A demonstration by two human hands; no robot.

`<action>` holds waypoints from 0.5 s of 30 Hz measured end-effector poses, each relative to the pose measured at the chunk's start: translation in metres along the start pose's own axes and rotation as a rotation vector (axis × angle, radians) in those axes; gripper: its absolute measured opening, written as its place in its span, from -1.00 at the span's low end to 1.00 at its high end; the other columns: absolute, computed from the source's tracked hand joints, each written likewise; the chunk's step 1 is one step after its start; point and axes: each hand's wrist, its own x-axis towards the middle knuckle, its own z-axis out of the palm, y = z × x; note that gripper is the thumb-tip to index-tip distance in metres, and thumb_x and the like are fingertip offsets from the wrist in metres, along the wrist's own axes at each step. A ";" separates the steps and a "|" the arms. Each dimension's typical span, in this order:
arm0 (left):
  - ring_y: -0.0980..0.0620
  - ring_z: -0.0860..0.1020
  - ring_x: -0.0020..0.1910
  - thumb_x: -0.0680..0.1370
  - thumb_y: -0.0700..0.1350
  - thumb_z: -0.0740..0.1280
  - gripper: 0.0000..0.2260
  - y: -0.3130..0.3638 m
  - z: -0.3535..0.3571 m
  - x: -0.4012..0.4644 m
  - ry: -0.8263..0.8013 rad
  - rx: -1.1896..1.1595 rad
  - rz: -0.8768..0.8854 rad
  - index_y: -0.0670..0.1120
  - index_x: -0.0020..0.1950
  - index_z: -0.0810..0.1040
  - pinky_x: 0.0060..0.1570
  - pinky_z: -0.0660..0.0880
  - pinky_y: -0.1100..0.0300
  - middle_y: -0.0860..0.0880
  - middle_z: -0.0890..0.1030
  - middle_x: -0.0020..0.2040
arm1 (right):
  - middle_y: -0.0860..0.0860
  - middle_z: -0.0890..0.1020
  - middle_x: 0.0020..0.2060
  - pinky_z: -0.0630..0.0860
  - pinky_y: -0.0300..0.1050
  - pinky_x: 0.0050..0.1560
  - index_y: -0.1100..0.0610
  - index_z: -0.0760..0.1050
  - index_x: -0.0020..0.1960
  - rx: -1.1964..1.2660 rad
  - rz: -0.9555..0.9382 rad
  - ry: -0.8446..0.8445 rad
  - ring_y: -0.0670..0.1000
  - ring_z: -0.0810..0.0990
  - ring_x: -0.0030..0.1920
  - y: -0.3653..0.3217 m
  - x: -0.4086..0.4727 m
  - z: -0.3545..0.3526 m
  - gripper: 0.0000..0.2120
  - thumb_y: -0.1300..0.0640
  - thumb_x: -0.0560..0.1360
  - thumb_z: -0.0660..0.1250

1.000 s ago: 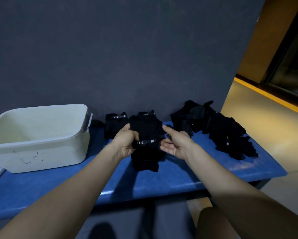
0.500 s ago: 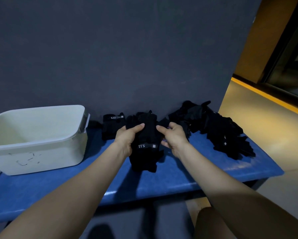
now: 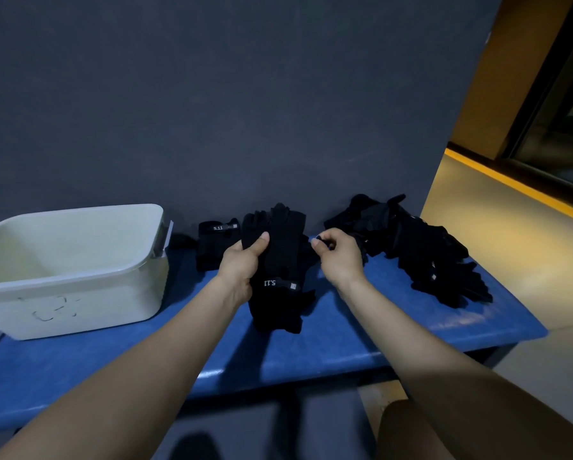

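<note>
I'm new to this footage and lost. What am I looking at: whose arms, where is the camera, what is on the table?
There is no machine: a person works with bare hands, filmed by one wide-angle camera worn on the head, looking forward and down. The left hand grips black gloves marked 5.11 over a blue table. The right hand pinches a black bit at their edge. On the table stand a white tub at left, a folded bundle behind, and a loose pile of black gloves at right.
</note>
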 end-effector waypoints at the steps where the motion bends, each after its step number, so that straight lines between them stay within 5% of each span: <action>1: -0.04 0.66 -0.13 0.56 -0.07 0.32 -0.83 -0.001 -0.001 0.002 0.005 0.008 0.010 -0.12 0.06 0.59 -0.33 0.57 0.19 -0.11 0.67 -0.04 | 0.04 0.53 -0.20 0.50 -0.08 -0.15 0.14 0.49 -0.10 0.047 0.023 0.012 0.00 0.48 -0.20 0.000 0.001 0.000 -0.92 0.18 0.56 0.27; 5: 0.00 0.64 -0.14 0.61 -0.02 0.21 -0.81 -0.006 0.001 -0.001 0.029 0.052 0.045 -0.08 0.02 0.56 -0.30 0.58 0.19 -0.06 0.66 -0.07 | 0.04 0.50 -0.27 0.56 -0.01 -0.12 0.10 0.42 -0.22 0.227 0.193 0.032 0.00 0.46 -0.26 0.004 0.004 0.000 -0.80 0.20 0.59 0.20; 10: -0.10 0.55 0.20 0.57 0.12 0.22 -0.53 -0.013 0.001 0.003 0.064 0.078 0.070 -0.10 0.40 0.35 0.18 0.52 -0.05 -0.10 0.54 0.28 | 0.09 0.55 0.04 0.60 -0.07 -0.09 0.11 0.45 -0.06 0.379 0.387 -0.021 0.05 0.55 -0.01 0.000 0.001 0.002 -0.88 0.16 0.62 0.17; 13: -0.06 0.61 0.02 0.64 0.00 0.14 -0.73 -0.009 0.003 0.001 0.048 0.060 0.092 -0.10 0.22 0.49 -0.02 0.57 0.06 -0.09 0.62 0.08 | 0.06 0.55 0.10 0.58 -0.14 -0.18 0.09 0.39 0.22 0.404 0.396 -0.152 0.04 0.58 0.00 -0.002 -0.001 0.000 -0.69 0.04 0.53 0.33; 15: -0.03 0.62 -0.07 0.65 -0.04 0.11 -0.77 -0.011 0.005 0.001 0.008 0.043 0.091 -0.07 0.16 0.50 -0.16 0.57 0.12 -0.09 0.63 0.01 | 0.07 0.60 0.01 0.59 -0.13 -0.22 0.10 0.39 0.20 0.433 0.419 -0.232 0.01 0.62 -0.10 -0.004 -0.006 0.002 -0.65 0.09 0.48 0.41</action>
